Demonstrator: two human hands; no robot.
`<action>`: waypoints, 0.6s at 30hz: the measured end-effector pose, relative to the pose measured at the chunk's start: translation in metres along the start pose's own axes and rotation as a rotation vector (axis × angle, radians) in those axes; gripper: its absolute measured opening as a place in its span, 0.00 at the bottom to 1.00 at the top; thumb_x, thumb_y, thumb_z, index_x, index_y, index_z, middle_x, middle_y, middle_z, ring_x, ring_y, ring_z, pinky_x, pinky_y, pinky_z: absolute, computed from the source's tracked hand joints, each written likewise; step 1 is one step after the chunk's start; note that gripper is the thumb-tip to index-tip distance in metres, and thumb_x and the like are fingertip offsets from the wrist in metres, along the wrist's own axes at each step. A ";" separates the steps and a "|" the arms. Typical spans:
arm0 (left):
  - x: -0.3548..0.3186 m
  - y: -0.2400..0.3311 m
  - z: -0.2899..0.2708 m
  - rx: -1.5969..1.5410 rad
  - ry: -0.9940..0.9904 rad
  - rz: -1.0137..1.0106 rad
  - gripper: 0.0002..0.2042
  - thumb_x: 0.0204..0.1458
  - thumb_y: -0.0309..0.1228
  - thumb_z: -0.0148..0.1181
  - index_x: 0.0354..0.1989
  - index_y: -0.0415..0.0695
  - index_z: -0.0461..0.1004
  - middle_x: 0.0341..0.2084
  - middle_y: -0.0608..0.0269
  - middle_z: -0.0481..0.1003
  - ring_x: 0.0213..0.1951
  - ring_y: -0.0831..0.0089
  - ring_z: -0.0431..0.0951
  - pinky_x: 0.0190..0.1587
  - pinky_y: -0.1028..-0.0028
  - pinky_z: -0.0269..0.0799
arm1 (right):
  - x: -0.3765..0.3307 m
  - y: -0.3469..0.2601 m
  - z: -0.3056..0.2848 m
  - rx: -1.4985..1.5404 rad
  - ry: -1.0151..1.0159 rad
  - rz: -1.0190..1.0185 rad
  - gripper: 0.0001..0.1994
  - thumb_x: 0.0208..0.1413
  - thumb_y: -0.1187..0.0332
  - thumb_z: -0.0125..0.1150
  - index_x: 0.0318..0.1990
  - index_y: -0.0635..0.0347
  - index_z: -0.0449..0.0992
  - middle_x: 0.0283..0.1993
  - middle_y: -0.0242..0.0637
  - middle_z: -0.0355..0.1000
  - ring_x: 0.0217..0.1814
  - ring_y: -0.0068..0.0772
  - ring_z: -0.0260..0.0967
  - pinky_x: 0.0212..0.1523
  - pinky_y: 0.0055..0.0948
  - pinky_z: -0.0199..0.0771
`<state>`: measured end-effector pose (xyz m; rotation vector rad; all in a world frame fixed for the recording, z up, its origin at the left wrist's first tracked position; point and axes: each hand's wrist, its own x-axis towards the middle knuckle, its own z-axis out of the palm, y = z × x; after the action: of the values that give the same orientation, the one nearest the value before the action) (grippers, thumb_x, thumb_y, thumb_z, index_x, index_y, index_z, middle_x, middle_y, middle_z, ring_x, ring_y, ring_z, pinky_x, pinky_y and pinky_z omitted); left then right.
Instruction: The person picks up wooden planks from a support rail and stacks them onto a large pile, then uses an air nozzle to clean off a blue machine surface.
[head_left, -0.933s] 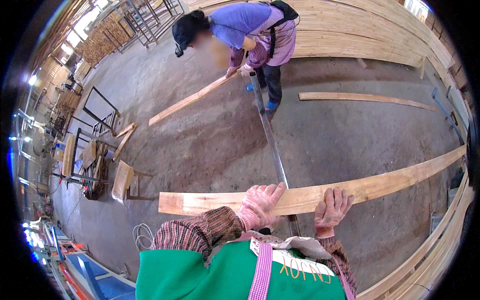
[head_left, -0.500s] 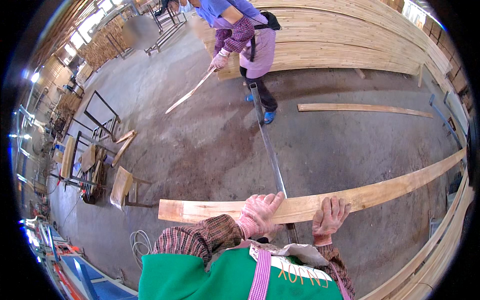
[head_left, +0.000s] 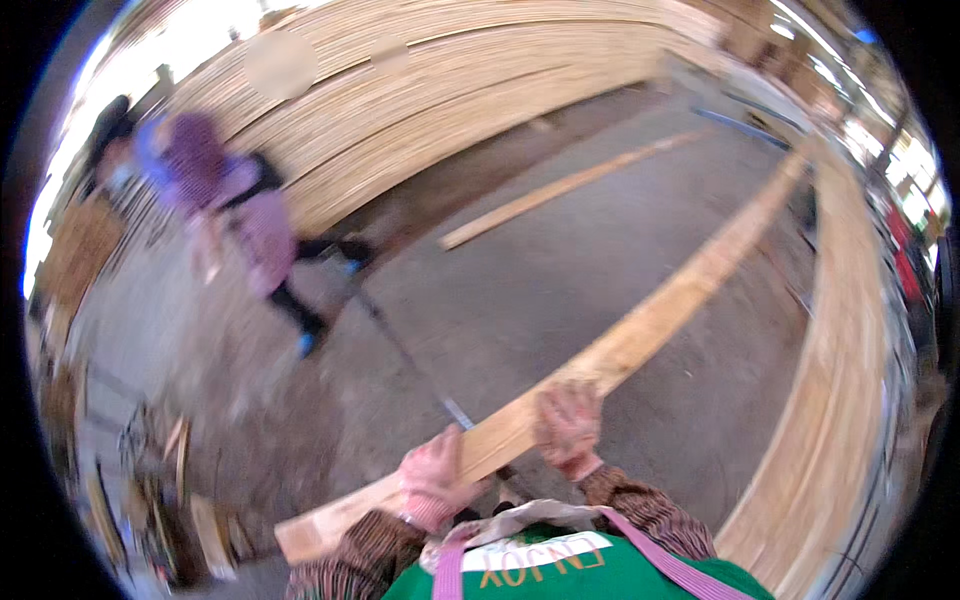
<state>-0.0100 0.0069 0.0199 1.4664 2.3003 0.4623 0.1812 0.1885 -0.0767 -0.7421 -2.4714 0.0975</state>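
I hold a long pale wooden plank (head_left: pixel 650 330) across my body; it runs from the lower left up to the far right. My left hand (head_left: pixel 432 478), in a pink glove, grips the plank near its left end. My right hand (head_left: pixel 568 425), also gloved, clasps its upper edge a little further right. Below my hands show striped sleeves and a green apron with pink straps (head_left: pixel 540 565).
A person in purple (head_left: pixel 245 220) stands blurred at the left on the concrete floor. A tall stack of planks (head_left: pixel 450 100) fills the back, another stack (head_left: pixel 850 400) curves along the right. A loose plank (head_left: pixel 560 190) and a thin metal rail (head_left: pixel 400 345) lie on the floor.
The view has swung to the right and blurred. The plank now tilts up to the right instead of lying level. The person in purple appears further left.
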 end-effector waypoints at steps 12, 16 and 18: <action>-0.010 -0.002 -0.022 0.030 -0.096 -0.064 0.45 0.41 0.54 0.72 0.66 0.39 0.64 0.49 0.44 0.77 0.52 0.47 0.79 0.55 0.54 0.76 | 0.006 -0.002 0.002 -0.006 0.104 -0.050 0.24 0.65 0.49 0.49 0.55 0.57 0.80 0.61 0.45 0.72 0.71 0.60 0.61 0.76 0.68 0.47; -0.015 -0.003 -0.015 0.100 -0.100 -0.079 0.47 0.42 0.55 0.71 0.68 0.40 0.62 0.55 0.46 0.75 0.57 0.50 0.77 0.60 0.55 0.72 | 0.002 0.001 0.011 -0.038 0.145 -0.085 0.26 0.65 0.49 0.45 0.55 0.59 0.78 0.60 0.46 0.71 0.68 0.59 0.62 0.75 0.69 0.46; -0.015 -0.008 -0.006 0.103 -0.089 -0.082 0.48 0.42 0.56 0.71 0.69 0.41 0.61 0.55 0.47 0.74 0.57 0.51 0.77 0.60 0.56 0.71 | 0.004 0.004 0.015 -0.058 0.113 -0.098 0.25 0.64 0.50 0.45 0.57 0.59 0.77 0.62 0.47 0.70 0.68 0.59 0.61 0.75 0.69 0.46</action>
<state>-0.0134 -0.0099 0.0233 1.4038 2.3341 0.2537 0.1724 0.1951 -0.0885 -0.6313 -2.4068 -0.0511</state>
